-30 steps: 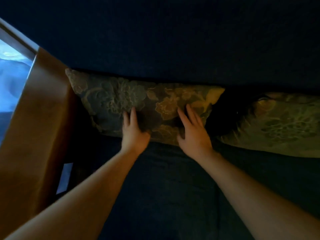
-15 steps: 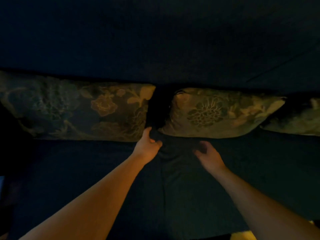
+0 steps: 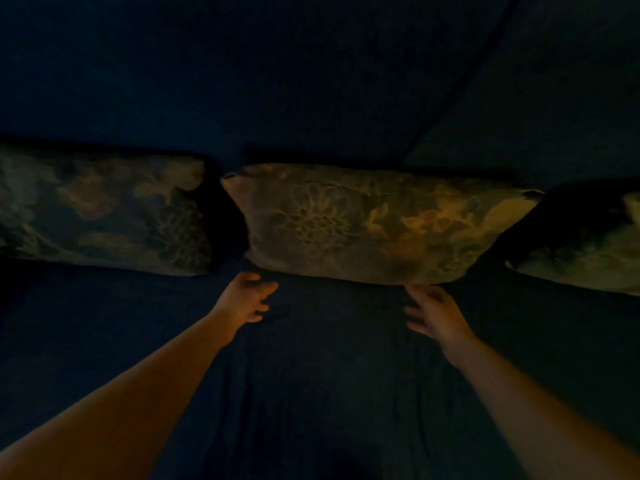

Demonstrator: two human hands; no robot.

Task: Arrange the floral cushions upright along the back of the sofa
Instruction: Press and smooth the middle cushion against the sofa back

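Note:
Three floral cushions lean against the dark blue sofa back [image 3: 311,81]. The left cushion [image 3: 104,209] stands at the far left, the middle cushion [image 3: 374,223] is in the centre, and only part of the right cushion [image 3: 581,258] shows at the frame's edge. My left hand [image 3: 247,299] hovers just below the middle cushion's lower left corner, fingers loosely curled and holding nothing. Below the cushion's lower right part is my right hand [image 3: 433,311], fingers spread and empty. Neither hand clearly touches the cushion.
The dark blue sofa seat [image 3: 329,393] stretches under my arms, with a seam between seat cushions. A dark gap separates each pair of cushions. The scene is dim, so details are hard to read.
Both hands left the left cushion and moved right to just below the middle cushion. The view swung right; the wooden armrest went out of frame.

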